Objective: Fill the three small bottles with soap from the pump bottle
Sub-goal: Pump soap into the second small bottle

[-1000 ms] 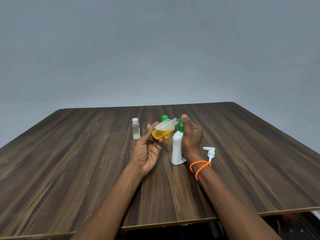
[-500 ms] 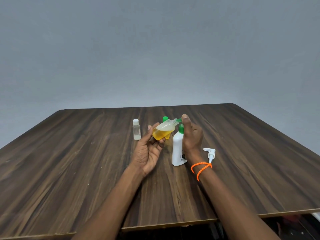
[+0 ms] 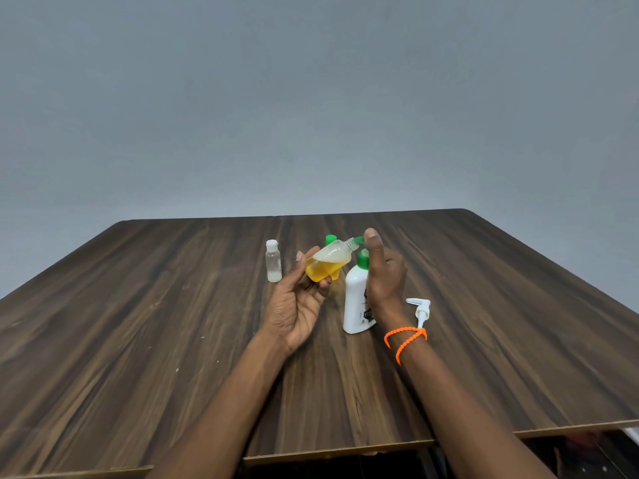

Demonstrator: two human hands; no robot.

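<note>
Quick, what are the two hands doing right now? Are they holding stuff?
Left hand: grips a tilted small clear plastic bottle of yellow soap.
Right hand: pinches a small green cap at that bottle's open neck.

A bare indoor room of no identifiable kind, arranged as a plain demonstration space. A dark brown wood-grain laminate table (image 3: 138,340) with rounded far corners fills the lower half of the frame; an unadorned grey-blue painted wall (image 3: 311,98) fills the upper half. Dim clutter under the table, lower right, is indistinct.
</note>
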